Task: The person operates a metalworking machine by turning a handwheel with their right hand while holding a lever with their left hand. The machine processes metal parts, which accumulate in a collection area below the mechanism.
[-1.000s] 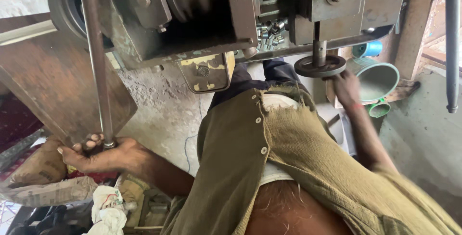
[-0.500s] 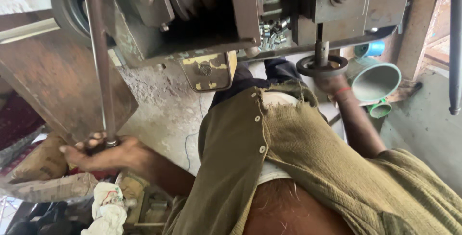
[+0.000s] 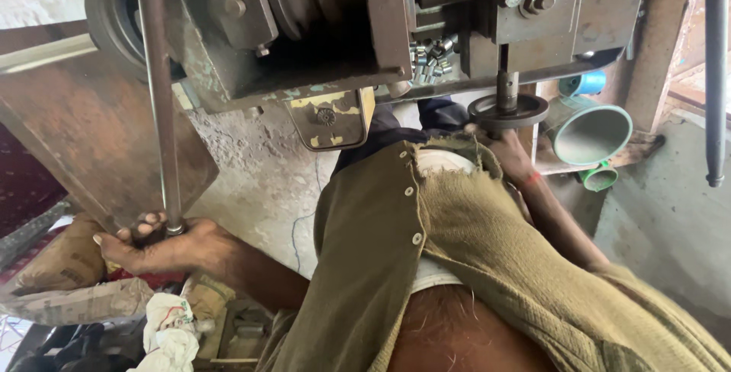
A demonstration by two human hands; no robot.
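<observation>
My left hand stays clenched around the lever base. My right hand has risen to the handwheel; its grip is hidden, so feed adjustment appears underway.

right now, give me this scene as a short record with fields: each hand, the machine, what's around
left hand: left hand closed around the lower end of a long metal lever, grip shut on it
right hand: right hand reaches up to the round handwheel under the machine, fingers at its rim; whether the grip is closed cannot be told
machine: worn metal machine overhead, with small metal pieces in a gap
around: pale green cones at right, white rag and sack lower left
</observation>
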